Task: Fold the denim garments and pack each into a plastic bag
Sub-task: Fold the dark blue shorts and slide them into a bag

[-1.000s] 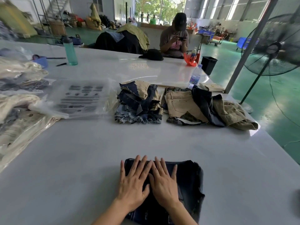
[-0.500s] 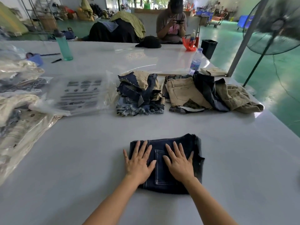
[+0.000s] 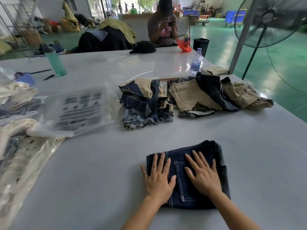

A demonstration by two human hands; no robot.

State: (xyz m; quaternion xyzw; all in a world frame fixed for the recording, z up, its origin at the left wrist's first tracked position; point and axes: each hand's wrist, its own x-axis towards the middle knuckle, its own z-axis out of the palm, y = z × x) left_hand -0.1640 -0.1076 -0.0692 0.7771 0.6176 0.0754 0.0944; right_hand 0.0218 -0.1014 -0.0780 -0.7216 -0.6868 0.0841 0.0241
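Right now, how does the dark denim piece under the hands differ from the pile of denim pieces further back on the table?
The dark denim piece is a single, neatly folded garment, pressed flat by the left hand and right hand; the pile is several pieces stacked loosely, untouched. The piece is uniformly dark blue; the pile mixes dark blue, light frayed denim and tan. Both lie unbagged on the white table.

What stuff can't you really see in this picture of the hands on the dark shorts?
Head view, the only one:
- The middle of the folded dark denim shorts: covered by the left hand and right hand pressing flat on it.
- The print on the empty plastic bag: too small and blurred to read.
- The packed bags: cut off by the left edge.
- The water bottle label: too small.
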